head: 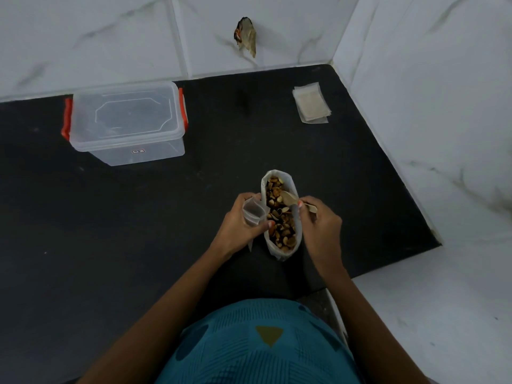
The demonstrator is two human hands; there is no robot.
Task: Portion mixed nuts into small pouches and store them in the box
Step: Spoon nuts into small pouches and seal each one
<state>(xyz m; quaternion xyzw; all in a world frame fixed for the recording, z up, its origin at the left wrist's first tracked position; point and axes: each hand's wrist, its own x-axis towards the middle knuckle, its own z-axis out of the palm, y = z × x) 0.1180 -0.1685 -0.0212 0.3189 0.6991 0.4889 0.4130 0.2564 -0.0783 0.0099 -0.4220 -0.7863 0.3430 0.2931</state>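
An open white bag of mixed nuts (pixel 279 217) stands on the black counter (pixel 138 217) in front of me. My left hand (pixel 238 223) grips a small clear pouch (pixel 252 210), held open just left of the bag. My right hand (pixel 318 225) pinches a small wooden spoon (pixel 291 200) whose bowl lies over the nuts inside the bag. A clear plastic box (pixel 124 123) with red clips and its lid on sits at the back left. A stack of flat empty pouches (pixel 311 102) lies at the back right.
White marble-look tiled walls (pixel 415 79) close the counter at the back and right. A damaged hole in the back wall (pixel 246 36) shows above the counter. The counter's right edge runs diagonally near the right hand.
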